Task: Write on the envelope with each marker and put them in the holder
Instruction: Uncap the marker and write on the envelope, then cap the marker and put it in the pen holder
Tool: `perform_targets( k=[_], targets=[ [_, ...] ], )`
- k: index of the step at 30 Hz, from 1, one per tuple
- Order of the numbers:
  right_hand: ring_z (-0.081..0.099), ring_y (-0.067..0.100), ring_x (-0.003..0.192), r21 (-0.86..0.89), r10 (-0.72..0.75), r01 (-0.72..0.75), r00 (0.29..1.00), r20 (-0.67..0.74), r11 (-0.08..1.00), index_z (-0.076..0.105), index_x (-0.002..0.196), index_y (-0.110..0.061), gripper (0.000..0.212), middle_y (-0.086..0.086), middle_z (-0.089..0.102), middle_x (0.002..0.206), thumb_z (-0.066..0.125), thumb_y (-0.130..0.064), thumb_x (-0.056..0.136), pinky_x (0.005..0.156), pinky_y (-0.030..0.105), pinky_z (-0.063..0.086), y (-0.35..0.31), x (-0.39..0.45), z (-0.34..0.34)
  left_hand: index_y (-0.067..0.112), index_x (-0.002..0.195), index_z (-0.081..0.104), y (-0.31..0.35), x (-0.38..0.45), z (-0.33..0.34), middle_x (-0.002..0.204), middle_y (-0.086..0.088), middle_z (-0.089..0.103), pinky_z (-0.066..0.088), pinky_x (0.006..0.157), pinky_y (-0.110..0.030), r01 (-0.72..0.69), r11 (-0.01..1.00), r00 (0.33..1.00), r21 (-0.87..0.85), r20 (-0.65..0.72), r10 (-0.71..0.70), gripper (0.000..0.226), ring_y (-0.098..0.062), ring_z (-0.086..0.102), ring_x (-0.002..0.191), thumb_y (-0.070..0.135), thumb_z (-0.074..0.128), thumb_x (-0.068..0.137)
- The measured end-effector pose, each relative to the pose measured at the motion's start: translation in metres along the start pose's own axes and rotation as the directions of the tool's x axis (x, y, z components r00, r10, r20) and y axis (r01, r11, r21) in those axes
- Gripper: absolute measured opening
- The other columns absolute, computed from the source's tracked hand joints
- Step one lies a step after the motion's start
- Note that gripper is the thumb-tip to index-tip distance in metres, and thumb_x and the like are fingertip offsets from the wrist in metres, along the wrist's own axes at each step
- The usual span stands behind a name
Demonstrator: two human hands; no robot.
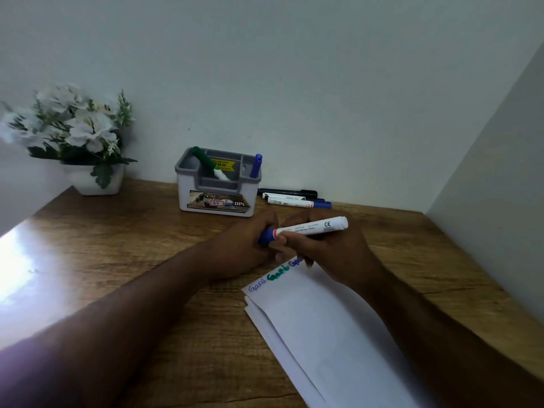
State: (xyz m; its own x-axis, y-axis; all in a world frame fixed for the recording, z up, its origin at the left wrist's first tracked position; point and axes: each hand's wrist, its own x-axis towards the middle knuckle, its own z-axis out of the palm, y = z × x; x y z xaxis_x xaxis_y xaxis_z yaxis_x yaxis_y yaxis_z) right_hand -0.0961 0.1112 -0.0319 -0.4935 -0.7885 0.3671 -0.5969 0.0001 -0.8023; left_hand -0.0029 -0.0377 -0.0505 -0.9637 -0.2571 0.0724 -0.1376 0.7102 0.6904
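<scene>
A white marker with a blue cap (312, 228) lies level between both hands above the far end of the envelope stack (318, 325). My right hand (332, 251) grips the white barrel. My left hand (250, 245) grips the blue cap end. The top envelope carries three short words in blue, green and blue along its far edge. The grey and white holder (217, 198) stands at the back by the wall, with a green marker (206, 164) leaning in its middle slot and a blue marker (256, 166) upright in its right slot.
Three more markers (294, 198) lie on the wooden desk against the back wall, right of the holder. A white pot of white flowers (79, 142) stands at the back left. A side wall closes off the right of the desk.
</scene>
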Motion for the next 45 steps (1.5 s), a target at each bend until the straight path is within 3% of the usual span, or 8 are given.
perform_targets(
  k=[12,17,21,25,32,37,41,45],
  targets=[
    [0.062,-0.007,0.058,-0.049,-0.106,0.109,0.992,0.062,0.993,0.067,0.084,-0.024,0.014,-0.025,0.064,0.061,0.069,-0.010,0.087,0.054,0.009,0.046,-0.002,0.013,0.023,0.009,0.105,0.041,-0.006,-0.008,-0.009,0.094,-0.007,0.053,0.051,0.062,-0.017,-0.058,0.965,0.981,-0.255,-0.192,0.009,0.028,-0.012,0.053,0.081,0.003,0.061,0.087],
    [0.057,-0.022,0.081,-0.207,-0.214,0.255,0.956,0.199,0.945,0.066,0.116,-0.003,0.028,-0.001,0.067,0.106,0.064,-0.003,0.088,0.071,-0.001,0.041,-0.024,0.035,0.029,0.020,0.121,0.043,-0.014,-0.015,-0.023,0.107,-0.001,0.059,0.053,0.068,-0.016,-0.040,0.847,0.957,-0.530,-0.264,-0.121,0.047,-0.008,0.060,0.092,-0.001,0.063,0.084],
    [0.052,0.015,0.124,-0.348,-0.188,0.292,0.934,0.304,0.891,0.043,0.140,-0.037,0.061,0.005,0.050,0.143,0.055,-0.002,0.092,0.108,0.034,0.040,-0.059,0.081,0.035,0.019,0.089,0.060,-0.046,-0.023,-0.049,0.092,-0.008,0.067,0.055,0.077,-0.042,-0.033,0.765,0.689,-0.643,-0.569,-0.449,0.024,-0.025,0.065,0.087,-0.003,0.062,0.079],
    [0.047,0.024,0.129,-0.499,-0.296,0.393,0.918,0.264,0.772,0.048,0.140,-0.021,0.055,0.011,0.048,0.144,0.056,0.000,0.090,0.106,0.034,0.039,-0.086,0.123,0.052,0.017,0.070,0.059,-0.057,-0.022,-0.065,0.077,-0.004,0.061,0.052,0.080,-0.041,-0.052,0.743,0.410,-0.667,-0.693,-0.593,0.022,-0.024,0.058,0.079,-0.003,0.055,0.077],
    [0.060,0.030,0.110,-0.683,-0.356,0.423,0.901,0.247,0.596,0.063,0.127,-0.019,0.038,0.014,0.064,0.124,0.050,-0.006,0.094,0.091,0.033,0.044,-0.089,0.165,0.100,0.005,0.082,0.064,-0.063,-0.004,-0.059,0.068,0.001,0.058,0.039,0.049,-0.012,-0.016,0.813,0.421,-0.582,-0.742,-0.522,0.011,-0.010,0.052,0.062,0.000,0.055,0.084],
    [0.044,0.034,0.129,-0.825,-0.147,0.469,0.883,0.446,0.314,0.049,0.137,-0.035,0.044,0.013,0.046,0.145,0.050,-0.018,0.096,0.101,0.040,0.038,-0.060,0.167,0.111,0.011,0.076,0.062,-0.068,0.001,-0.057,0.068,0.000,0.060,0.047,0.057,-0.030,-0.018,0.826,0.468,-0.564,-0.734,-0.491,0.016,-0.022,0.059,0.066,-0.002,0.054,0.081],
    [-0.014,0.036,0.147,-0.630,-0.063,0.329,0.912,0.405,0.704,0.061,0.123,-0.041,0.037,0.002,-0.005,0.163,0.049,-0.018,0.097,0.114,0.063,-0.004,-0.054,0.168,0.102,0.022,0.068,0.059,-0.071,0.002,-0.055,0.069,0.003,0.061,0.052,0.066,-0.038,0.022,0.851,0.489,-0.524,-0.737,-0.467,0.023,-0.024,0.061,0.072,0.002,0.054,0.078],
    [-0.010,0.026,0.149,-0.336,-0.177,0.277,0.937,0.300,0.900,0.075,0.096,-0.033,0.047,-0.003,0.012,0.162,0.049,0.005,0.087,0.119,0.048,0.002,-0.070,0.161,0.082,0.015,0.071,0.065,-0.068,0.002,-0.051,0.068,0.001,0.063,0.049,0.066,-0.033,0.045,0.919,0.505,-0.391,-0.785,-0.359,0.015,-0.021,0.061,0.072,0.008,0.057,0.082]
  ],
)
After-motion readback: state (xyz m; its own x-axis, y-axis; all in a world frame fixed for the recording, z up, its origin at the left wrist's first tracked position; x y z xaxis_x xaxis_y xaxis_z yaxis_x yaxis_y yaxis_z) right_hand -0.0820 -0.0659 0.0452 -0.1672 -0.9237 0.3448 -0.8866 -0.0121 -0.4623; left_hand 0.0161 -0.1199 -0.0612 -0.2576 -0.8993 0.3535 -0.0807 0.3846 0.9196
